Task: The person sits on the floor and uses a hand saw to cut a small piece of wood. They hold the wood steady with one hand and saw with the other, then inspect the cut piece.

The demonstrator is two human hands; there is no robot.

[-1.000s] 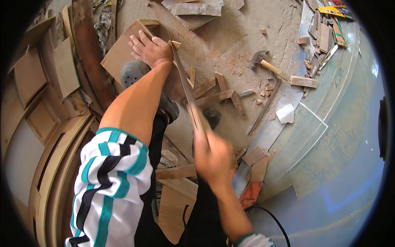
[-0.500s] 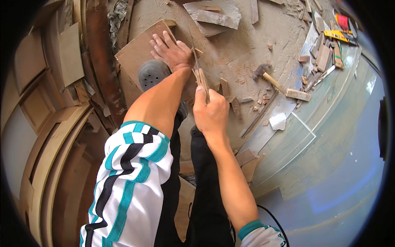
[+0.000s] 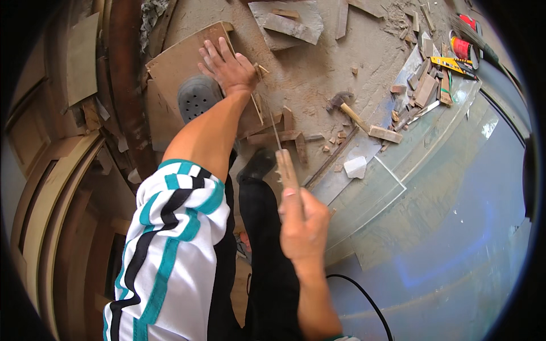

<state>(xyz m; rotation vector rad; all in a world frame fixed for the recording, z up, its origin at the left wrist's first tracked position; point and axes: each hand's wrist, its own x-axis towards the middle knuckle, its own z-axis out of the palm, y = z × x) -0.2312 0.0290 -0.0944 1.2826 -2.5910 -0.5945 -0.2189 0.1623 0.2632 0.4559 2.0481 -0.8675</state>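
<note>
My left hand [image 3: 230, 71] lies with fingers spread on a brown wooden board [image 3: 173, 59], near its right edge. A grey clog [image 3: 198, 98] on my foot rests on the same board. In my right hand [image 3: 304, 224] is a handsaw [image 3: 288, 167], gripped by its wooden handle. Its thin blade points up and away toward the board's right edge, beside my left hand. Motion blurs the blade, and I cannot tell whether it sits in a cut. A narrow light wood sliver [image 3: 258, 108] shows along that edge.
A hammer [image 3: 355, 116] lies on the dusty floor to the right, near wood offcuts [image 3: 425, 90] and a yellow-and-black tool [image 3: 453, 64]. Glass-like sheets [image 3: 449, 199] cover the right side. Wooden frames [image 3: 48, 221] line the left. A stone slab [image 3: 310, 25] lies beyond; a black cable [image 3: 367, 295] curves nearby.
My right hand has drawn the handsaw back toward me, so more of the blade shows. My left hand stays flat on the board. The whole view has shifted slightly.
</note>
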